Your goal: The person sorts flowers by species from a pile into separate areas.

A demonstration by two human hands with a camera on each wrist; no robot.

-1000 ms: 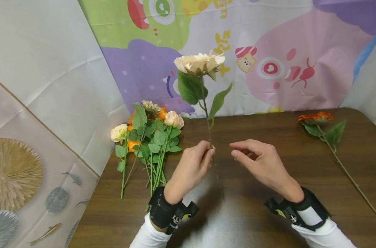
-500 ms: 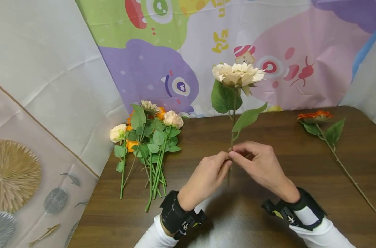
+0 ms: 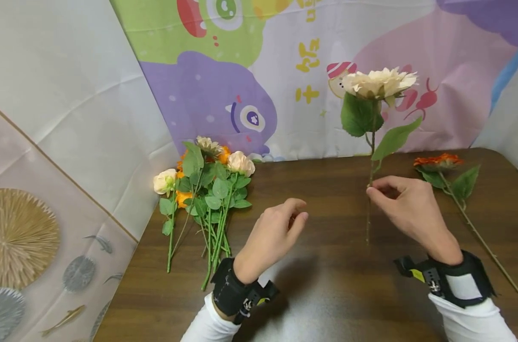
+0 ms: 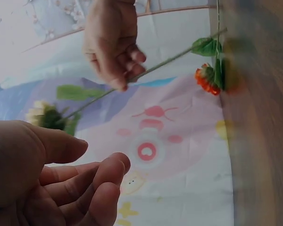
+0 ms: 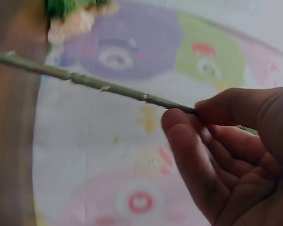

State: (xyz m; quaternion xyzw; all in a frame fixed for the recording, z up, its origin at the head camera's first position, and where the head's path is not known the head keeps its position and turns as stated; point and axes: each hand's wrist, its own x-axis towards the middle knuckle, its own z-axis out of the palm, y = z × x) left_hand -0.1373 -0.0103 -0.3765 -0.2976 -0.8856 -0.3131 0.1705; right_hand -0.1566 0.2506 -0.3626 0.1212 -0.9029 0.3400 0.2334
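Observation:
A cream flower (image 3: 379, 84) with two green leaves stands upright in the head view, its stem pinched between thumb and fingers of my right hand (image 3: 412, 209). The lower part of the stem (image 5: 108, 88) runs out past the fingertips in the right wrist view. My left hand (image 3: 273, 232) hovers over the middle of the table, fingers loosely bent and holding nothing; the left wrist view shows the same bare fingers (image 4: 106, 174). Right of my right hand, an orange-red flower (image 3: 439, 160) with a long stem lies on the table.
At the left of the brown table (image 3: 310, 304) lies a bunch of flowers (image 3: 216, 190), with pale roses, orange blooms and green stems. A cartoon-print cloth (image 3: 301, 128) hangs behind the table. A pale patterned cloth (image 3: 83, 213) hangs along the left.
The cream flower passed from my left hand to my right hand and moved to the right. My left hand let go of the stem and drew back left.

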